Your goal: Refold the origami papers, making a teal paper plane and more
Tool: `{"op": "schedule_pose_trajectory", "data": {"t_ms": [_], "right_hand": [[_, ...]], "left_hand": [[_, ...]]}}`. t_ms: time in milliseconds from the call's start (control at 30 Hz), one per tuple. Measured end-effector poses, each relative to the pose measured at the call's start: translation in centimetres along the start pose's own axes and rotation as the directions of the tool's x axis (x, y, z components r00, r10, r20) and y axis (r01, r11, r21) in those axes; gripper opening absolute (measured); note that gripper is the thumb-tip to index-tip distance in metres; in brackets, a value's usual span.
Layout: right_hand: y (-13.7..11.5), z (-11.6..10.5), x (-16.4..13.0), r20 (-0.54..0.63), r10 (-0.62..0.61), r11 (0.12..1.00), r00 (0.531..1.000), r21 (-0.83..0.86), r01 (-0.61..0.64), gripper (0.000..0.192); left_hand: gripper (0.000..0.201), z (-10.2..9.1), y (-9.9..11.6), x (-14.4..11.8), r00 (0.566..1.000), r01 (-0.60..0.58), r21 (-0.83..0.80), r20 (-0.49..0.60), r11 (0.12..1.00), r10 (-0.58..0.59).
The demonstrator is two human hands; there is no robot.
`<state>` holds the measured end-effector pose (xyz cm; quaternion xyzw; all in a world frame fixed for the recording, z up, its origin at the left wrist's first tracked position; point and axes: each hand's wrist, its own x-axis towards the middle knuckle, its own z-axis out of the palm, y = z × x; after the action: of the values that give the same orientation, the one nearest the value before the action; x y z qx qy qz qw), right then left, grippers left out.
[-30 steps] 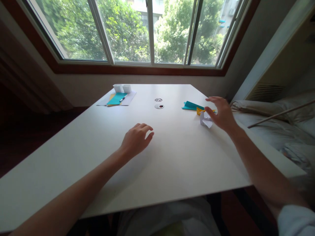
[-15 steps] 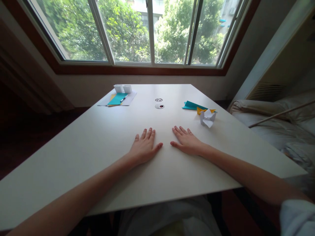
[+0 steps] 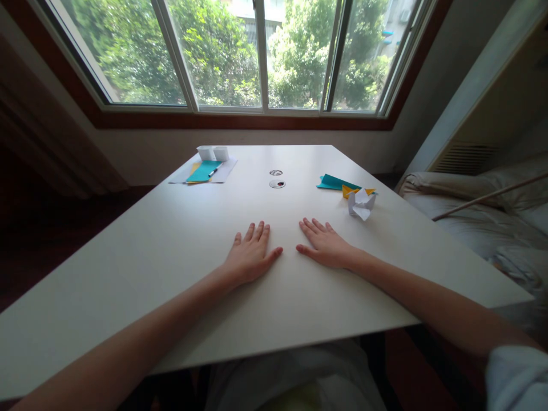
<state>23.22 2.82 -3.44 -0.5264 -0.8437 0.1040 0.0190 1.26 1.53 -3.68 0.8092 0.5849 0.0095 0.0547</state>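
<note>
both hands lie flat and spread, palms down, holding nothing: the left hand beside the right hand on the white desk. the small white folded paper figure sits ahead and right of the right hand, apart from it, touching a yellow folded paper. it looks light, thin, easily crushed; best pinched gently at its folded edges.

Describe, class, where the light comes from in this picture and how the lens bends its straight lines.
Head view: daylight enters through the wide window, backlighting the white table; soft shadows fall toward the camera under the left hand and right hand; the wide lens splays the window frames outward; the bright greenery outside looks slightly washed out.
</note>
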Motion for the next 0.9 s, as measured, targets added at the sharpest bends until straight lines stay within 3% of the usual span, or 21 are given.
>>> {"op": "schedule_pose_trajectory", "data": {"t_ms": [900], "right_hand": [[-0.01,0.1,0.04,0.007,0.0,1.0,1.0,0.006,0.0,0.084]], "left_hand": [[0.078,-0.14,0.04,-0.01,1.0,0.01,0.015,0.02,1.0,-0.011]]}}
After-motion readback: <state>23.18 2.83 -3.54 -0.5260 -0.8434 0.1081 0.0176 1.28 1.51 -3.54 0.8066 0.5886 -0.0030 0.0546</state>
